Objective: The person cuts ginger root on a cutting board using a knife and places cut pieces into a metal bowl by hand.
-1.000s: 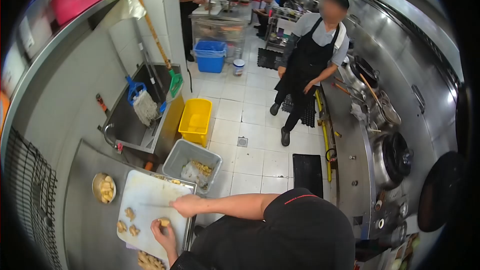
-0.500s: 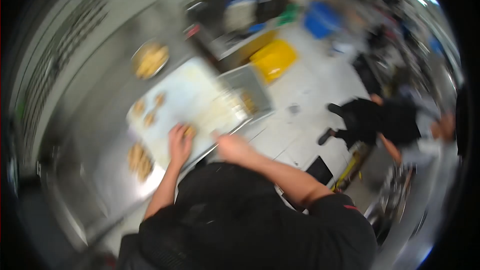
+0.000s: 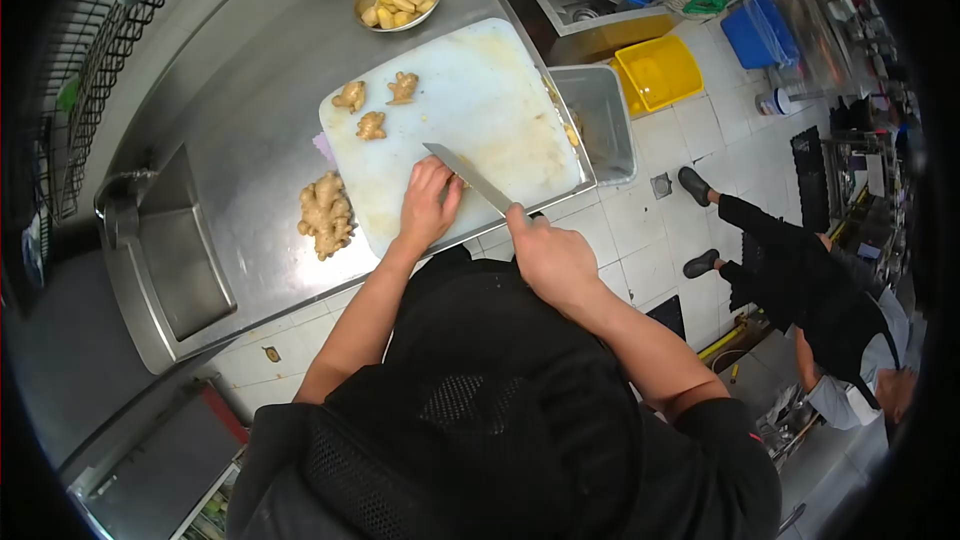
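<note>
My left hand (image 3: 430, 202) rests at the near edge of a white cutting board (image 3: 470, 60), fingers curled around a piece of ginger (image 3: 464, 168) that is mostly hidden by the hand and blade. A large kitchen knife (image 3: 472, 180) is gripped in my right hand (image 3: 555, 255), its blade lying slantwise over that piece and close to my left fingertips. Farther up the board sit three unpeeled ginger pieces, one of them a knobbly ginger piece (image 3: 403, 88). A big ginger root (image 3: 326, 216) lies on the steel counter left of the board.
Behind the board stands a metal bowl (image 3: 364, 12) of peeled ginger. A grey bin (image 3: 605, 130) with scraps adjoins the board's right edge, beside a yellow bucket (image 3: 668, 75). A small sink (image 3: 185, 250) is at left. Another person (image 3: 800, 260) stands at right.
The view has shifted and sharpened from a blur. The knife, hard to make out before, now lies across the ginger at my left hand.
</note>
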Demonstrator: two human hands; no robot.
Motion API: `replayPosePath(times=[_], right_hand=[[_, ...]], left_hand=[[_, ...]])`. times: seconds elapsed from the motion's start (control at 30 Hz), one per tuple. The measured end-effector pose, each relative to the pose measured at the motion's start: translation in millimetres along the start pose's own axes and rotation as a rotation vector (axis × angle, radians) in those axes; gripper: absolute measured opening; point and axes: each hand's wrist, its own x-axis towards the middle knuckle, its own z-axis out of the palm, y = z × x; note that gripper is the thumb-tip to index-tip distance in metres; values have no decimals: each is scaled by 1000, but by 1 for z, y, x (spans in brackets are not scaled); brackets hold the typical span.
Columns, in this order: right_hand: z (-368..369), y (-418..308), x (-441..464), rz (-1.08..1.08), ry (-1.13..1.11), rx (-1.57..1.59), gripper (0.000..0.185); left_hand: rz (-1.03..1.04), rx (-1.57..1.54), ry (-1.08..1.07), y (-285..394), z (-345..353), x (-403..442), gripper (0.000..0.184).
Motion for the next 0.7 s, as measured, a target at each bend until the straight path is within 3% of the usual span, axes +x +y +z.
replayPosePath(times=[0.47, 0.7], right_hand=[[3, -6, 29, 29, -17, 17, 37], [-17, 17, 31, 46, -170, 208, 27]], left_hand=[[15, 15, 2, -2, 5, 2, 22], [19, 30, -15, 2, 4, 5, 18]])
